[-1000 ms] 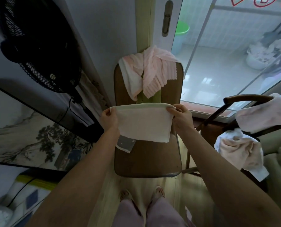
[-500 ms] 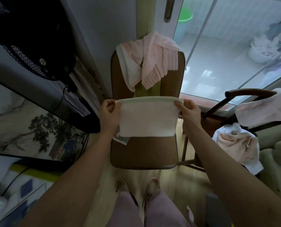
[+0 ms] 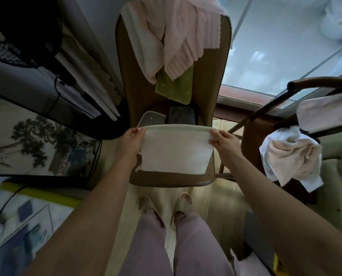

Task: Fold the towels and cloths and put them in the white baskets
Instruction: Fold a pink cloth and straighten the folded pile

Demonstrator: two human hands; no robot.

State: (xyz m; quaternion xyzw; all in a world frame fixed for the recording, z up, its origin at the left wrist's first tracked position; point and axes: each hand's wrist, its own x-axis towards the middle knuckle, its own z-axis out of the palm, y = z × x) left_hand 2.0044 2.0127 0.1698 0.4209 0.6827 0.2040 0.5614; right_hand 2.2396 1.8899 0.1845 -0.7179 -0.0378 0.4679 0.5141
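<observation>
I hold a white cloth [image 3: 176, 150], folded in half, stretched flat over the seat of a brown chair [image 3: 172, 179]. My left hand [image 3: 131, 143] pinches its upper left corner and my right hand [image 3: 225, 143] pinches its upper right corner. Pink and white towels [image 3: 176, 32] hang over the chair's back, with a green cloth [image 3: 175, 89] below them. A grey folded cloth [image 3: 151, 119] and a dark one [image 3: 182, 114] lie on the seat behind the white cloth. No white basket shows.
A second chair [image 3: 265, 108] at the right carries a crumpled pink-and-white towel [image 3: 291, 158] and a pink towel [image 3: 325, 112]. A black fan [image 3: 16, 36] stands at the upper left. A glass door [image 3: 285, 46] lies beyond. My feet and trousered legs [image 3: 176, 242] are below.
My hands have lowered the folded white cloth toward the chair seat and nearer to me. The view has tilted down, so the grey and dark cloths on the seat now show.
</observation>
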